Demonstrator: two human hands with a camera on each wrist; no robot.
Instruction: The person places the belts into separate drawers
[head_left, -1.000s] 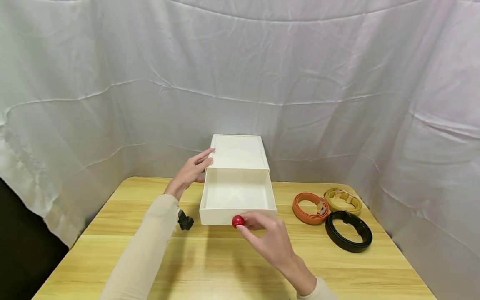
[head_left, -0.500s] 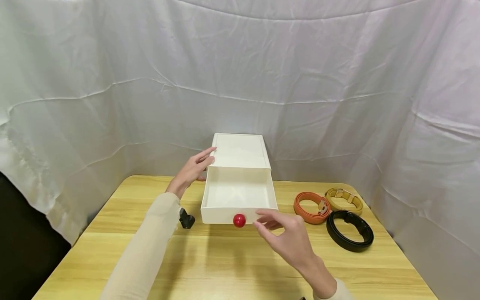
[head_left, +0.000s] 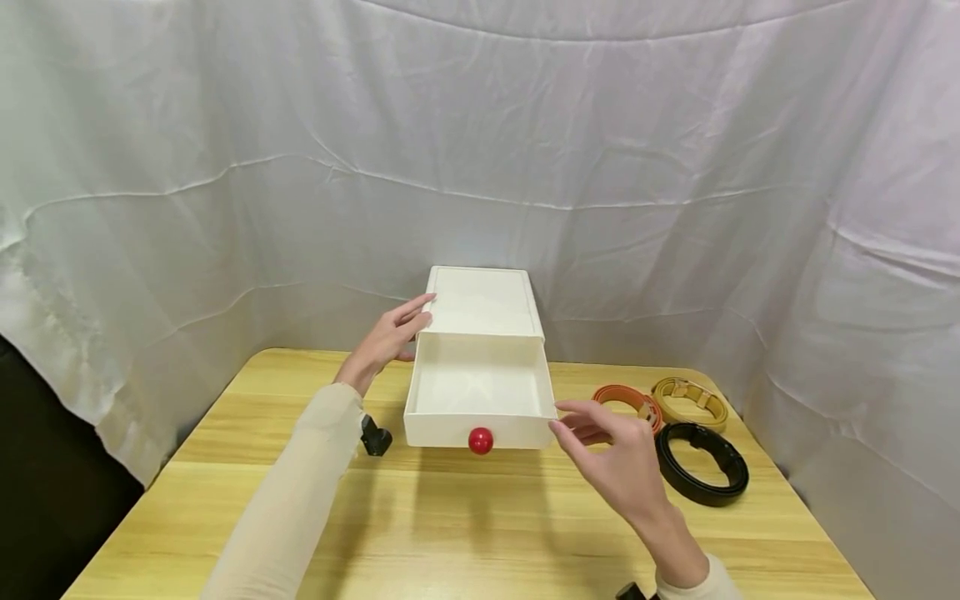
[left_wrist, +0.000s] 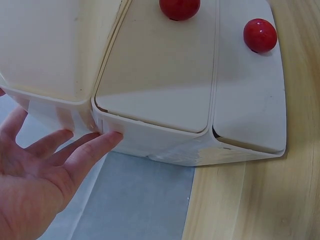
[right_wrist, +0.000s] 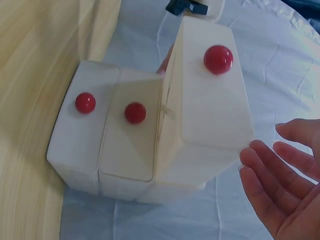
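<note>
Left hand (head_left: pixel 382 340) unchanged: straight fingers flat against the left wall of the white plastic drawer cabinet (head_left: pixel 480 302) at the back of the pale wooden bench (head_left: pixel 465 533), bracing it, holding nothing. Small black clip-like object (head_left: pixel 373 437) lies by the sleeve. The cabinet's top drawer (head_left: pixel 480 398) stands pulled well out, tray bare inside, round red knob (head_left: pixel 481 441) now free. Right hand (head_left: pixel 618 458) has let go of that knob and drifted right past the drawer's front corner; its grip is loose, fingers relaxed, empty. It now hangs before the coiled orange belt (head_left: pixel 626 398), beside the tan belt (head_left: pixel 690 400) and black belt (head_left: pixel 703 462). Judgement: opening looks finished; the belts seem next in hand.
</note>
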